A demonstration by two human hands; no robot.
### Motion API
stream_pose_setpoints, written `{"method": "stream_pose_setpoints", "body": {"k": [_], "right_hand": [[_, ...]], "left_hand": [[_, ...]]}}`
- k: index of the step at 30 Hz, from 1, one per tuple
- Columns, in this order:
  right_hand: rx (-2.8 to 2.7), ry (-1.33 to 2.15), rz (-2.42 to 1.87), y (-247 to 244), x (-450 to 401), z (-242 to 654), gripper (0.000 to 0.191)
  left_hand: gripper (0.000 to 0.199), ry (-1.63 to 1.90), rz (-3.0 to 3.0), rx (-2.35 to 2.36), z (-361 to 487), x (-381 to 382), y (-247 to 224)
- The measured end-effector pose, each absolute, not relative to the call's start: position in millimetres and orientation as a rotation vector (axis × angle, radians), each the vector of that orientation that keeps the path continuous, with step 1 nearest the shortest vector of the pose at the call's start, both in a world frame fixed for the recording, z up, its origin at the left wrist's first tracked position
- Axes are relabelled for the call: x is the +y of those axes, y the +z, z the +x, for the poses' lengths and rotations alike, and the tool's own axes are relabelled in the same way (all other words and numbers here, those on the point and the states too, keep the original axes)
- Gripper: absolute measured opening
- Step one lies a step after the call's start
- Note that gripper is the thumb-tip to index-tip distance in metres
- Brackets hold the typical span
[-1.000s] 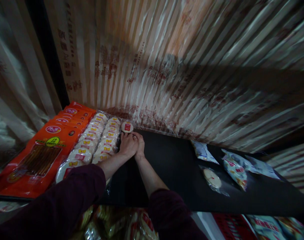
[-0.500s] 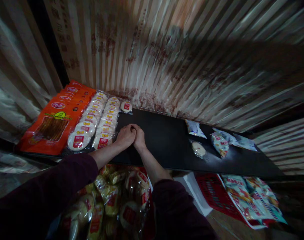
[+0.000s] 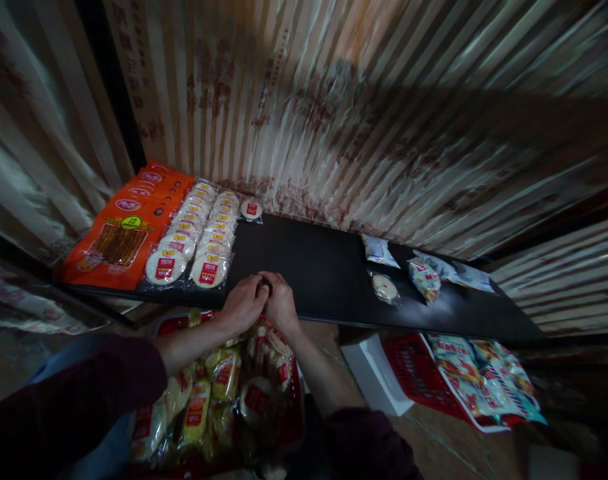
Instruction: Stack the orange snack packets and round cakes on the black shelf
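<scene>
My left hand (image 3: 243,305) and my right hand (image 3: 282,301) meet at the front edge of the black shelf (image 3: 304,267). Both are closed, with curled fingers touching and a small dark gap between them. The fingertips are hidden, so anything held there cannot be made out. Just left of my hands lie two overlapping rows of wrapped white round crackers (image 3: 210,267) with red labels. A single wrapped cracker (image 3: 251,209) lies behind, at the shelf's back edge. Below my forearms is a red basket (image 3: 298,400) full of wrapped crackers and yellow snack packs (image 3: 197,413).
Orange snack bags (image 3: 119,233) overlap at the shelf's left end. Toward the right lie a wrapped round cracker (image 3: 385,288) and several small packets (image 3: 425,280). A white box (image 3: 377,373) and another red basket (image 3: 409,363) with snack bags stand below. A striped curtain (image 3: 304,120) hangs behind.
My joined hands have drawn back toward me, from over the shelf to its front edge. A dark gap now shows between them. The view has shifted slightly, and the shelf goods lie as before.
</scene>
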State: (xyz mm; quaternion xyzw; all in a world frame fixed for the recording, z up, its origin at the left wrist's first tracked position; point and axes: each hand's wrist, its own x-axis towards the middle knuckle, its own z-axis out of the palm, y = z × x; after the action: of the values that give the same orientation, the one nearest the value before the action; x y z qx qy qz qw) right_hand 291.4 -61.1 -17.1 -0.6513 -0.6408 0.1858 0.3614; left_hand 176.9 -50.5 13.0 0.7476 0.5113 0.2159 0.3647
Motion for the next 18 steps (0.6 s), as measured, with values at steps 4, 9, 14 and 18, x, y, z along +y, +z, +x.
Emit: {"method": "stream_pose_setpoints", "body": {"k": [4,9,14,18], "right_hand": [[-1.664,0.431,-1.661,-13.4,-96.4,293.0,0.036],[-1.694,0.420,-1.641,-12.9,-125.8,299.5,0.032],[-1.708,0.423,-1.649,-15.6,-141.2,307.6,0.033],[-1.728,0.466,-1.643,-16.4,-153.3,313.3,0.032]], "left_hand": [[0.036,0.684,1.986,1.181,170.5,-81.8,0.7],[0.037,0.821,2.081,1.083,171.9,-107.6,-25.9],[0.039,0.842,2.182,0.962,176.2,-119.7,-35.2],[0.042,0.817,2.231,0.917,174.9,-128.7,-38.6]]}}
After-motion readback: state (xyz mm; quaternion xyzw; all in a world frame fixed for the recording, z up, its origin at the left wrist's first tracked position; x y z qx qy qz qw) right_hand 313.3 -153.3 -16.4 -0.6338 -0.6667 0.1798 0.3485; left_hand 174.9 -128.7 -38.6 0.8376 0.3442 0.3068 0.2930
